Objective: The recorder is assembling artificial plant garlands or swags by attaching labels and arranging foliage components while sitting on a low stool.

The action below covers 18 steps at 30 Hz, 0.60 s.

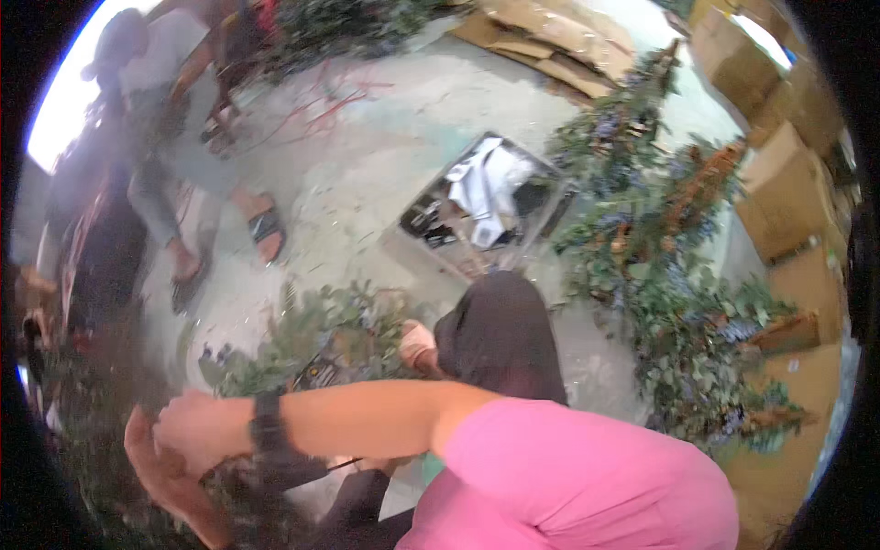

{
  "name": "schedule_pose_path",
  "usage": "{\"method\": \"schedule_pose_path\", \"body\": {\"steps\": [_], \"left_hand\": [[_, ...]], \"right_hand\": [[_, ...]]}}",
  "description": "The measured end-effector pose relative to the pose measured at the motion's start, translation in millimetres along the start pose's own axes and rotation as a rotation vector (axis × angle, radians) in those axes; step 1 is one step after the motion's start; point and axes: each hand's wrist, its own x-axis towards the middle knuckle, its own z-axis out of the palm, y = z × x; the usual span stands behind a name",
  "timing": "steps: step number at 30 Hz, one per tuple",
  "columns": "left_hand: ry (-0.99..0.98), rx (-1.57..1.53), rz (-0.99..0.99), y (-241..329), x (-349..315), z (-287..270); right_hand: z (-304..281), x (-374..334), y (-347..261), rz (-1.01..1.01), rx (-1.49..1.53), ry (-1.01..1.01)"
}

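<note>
My right arm, in a pink sleeve (587,467) with a dark band (269,426) at the wrist, reaches across my body to the far left. There my right hand (197,429) overlaps my left hand (151,458), whose forearm rises from the lower edge. Both are smeared by motion, so their fingers and anything between them cannot be made out. Dark green foliage (101,467) lies beside and below them, blurred. Just beyond my right forearm, leafy branches (321,335) with small blue bits spread on the floor by my foot.
A clear plastic bin (440,252) holding white and dark items stands ahead of my knee (504,325). Bundled greenery (632,257) runs along the right, beside cardboard boxes (784,197). Flattened cardboard (550,46) lies at the back. Another person (156,92) in sandals sits at the far left.
</note>
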Motion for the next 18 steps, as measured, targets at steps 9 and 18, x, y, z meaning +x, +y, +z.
{"method": "schedule_pose_path", "body": {"steps": [9, 18], "left_hand": [[-0.087, 0.346, 0.137, -102.1, 38.9, -69.0], [-0.031, -0.048, -0.025, -30.7, -34.6, -37.4]], "right_hand": [[-2.1, -0.3, -6.2, -0.079, -0.205, 0.079], [-192.4, -85.5, 42.3, 0.320, -0.115, 1.435]]}}
